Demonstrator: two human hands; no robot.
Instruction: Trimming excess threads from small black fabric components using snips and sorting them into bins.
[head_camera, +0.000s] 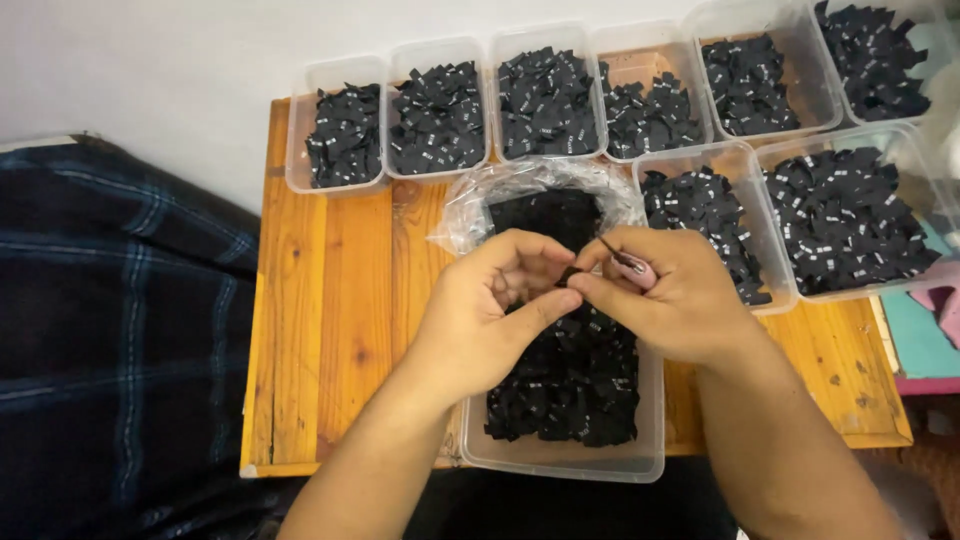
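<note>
Both hands meet over a clear tub (560, 462) of black labels (575, 385) at the near edge of the wooden table (335, 300). The left hand (490, 310) has thumb and fingers curled nearly closed, pinching a small black label (567, 276) at the fingertips. The right hand (670, 295) is closed around a pink-handled tool (630, 266), its dark tip pointing up and left, just beside the pinched label. Behind the hands, a crumpled clear bag (470, 205) holds more black pieces. Seven further tubs (345, 135) of the same labels line the far side. A dark plaid cloth (110, 330) lies left of the table.
</note>
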